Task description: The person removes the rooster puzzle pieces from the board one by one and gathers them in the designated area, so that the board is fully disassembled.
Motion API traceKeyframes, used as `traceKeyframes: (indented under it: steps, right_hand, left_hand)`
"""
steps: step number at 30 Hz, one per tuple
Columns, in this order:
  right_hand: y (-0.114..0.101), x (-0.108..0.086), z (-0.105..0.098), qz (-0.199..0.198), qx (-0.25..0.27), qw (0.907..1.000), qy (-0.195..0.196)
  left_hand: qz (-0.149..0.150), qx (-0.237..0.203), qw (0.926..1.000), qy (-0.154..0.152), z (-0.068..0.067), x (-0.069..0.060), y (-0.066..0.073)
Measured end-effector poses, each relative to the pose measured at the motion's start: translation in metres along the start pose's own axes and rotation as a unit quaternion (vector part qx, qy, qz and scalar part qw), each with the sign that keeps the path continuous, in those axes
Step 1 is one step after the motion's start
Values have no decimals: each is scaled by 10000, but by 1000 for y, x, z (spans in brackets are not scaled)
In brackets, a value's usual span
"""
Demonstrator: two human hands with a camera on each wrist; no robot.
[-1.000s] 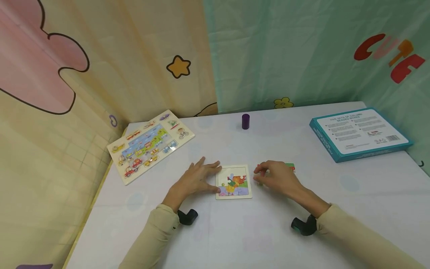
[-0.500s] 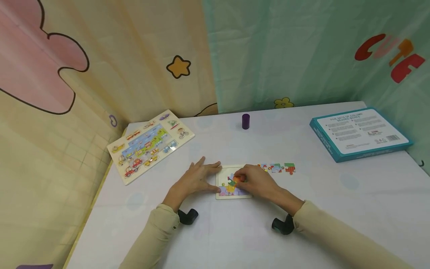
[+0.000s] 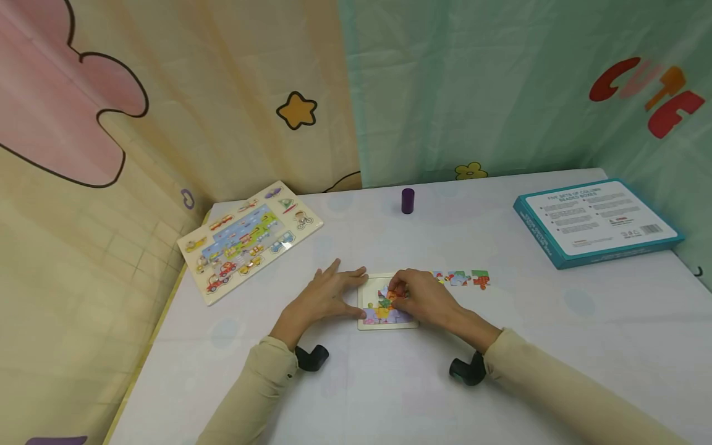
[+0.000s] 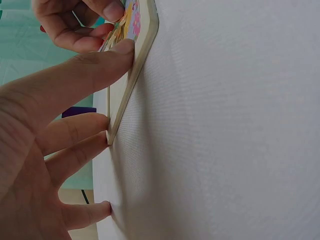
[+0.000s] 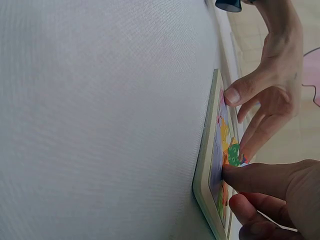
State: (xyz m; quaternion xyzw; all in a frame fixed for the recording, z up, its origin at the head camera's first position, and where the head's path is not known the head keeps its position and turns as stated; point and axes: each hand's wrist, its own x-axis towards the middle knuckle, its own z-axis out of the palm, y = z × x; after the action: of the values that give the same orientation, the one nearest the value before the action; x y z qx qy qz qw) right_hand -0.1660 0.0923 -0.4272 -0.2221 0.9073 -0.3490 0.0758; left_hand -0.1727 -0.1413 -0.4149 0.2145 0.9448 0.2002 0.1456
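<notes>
just near of mid-table: small puzzle board [image 3: 386, 327], flat on the white tablecloth [image 3: 384, 383], coloured pieces [image 3: 381, 313] set in its near and right parts, pale base showing at its far left.
left hand [image 3: 322, 295]: spread wide at the board's left side, thumb resting on the frame toward the near-left corner, two fingertips at the far-left corner.
right hand [image 3: 428, 300]: over the board's right side, gap between thumb and fingertips narrow, touching the set pieces; cannot tell whether one is pinched.
loose pieces [image 3: 458, 279]: row just right of the board, partly hidden by the right hand.
far left: picture board [image 3: 250, 241] with vehicles, lying at a slant.
far middle: purple cylinder [image 3: 408, 201], upright, well apart from both hands.
far right: blue-green box [image 3: 597, 221], flat, its printed white panel facing up.
</notes>
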Motion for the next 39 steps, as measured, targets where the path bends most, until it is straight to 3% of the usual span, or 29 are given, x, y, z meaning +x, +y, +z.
traceKeyframes:
  steps: [4, 11, 15, 21, 29, 39]
  right_hand:
    - [-1, -2, 0, -18, 109, 9998, 189]
    - [-1, -5, -3, -37, 911, 9955, 266]
    - [1, -7, -9, 37, 1109, 9934, 285]
    - [8, -14, -21, 419, 1146, 9919, 354]
    - [35, -31, -35, 761, 1247, 9879, 517]
    - [60, -61, -56, 1302, 854, 9850, 747]
  left_hand:
    - [8, 1, 10000, 1, 0, 1, 0]
    - [8, 30, 10000, -10, 0, 1, 0]
    - [6, 52, 10000, -26, -1, 1, 1]
    - [26, 69, 10000, -33, 0, 2, 0]
    - [16, 100, 9999, 10, 1, 1, 0]
    - [-10, 182, 9998, -25, 0, 0, 0]
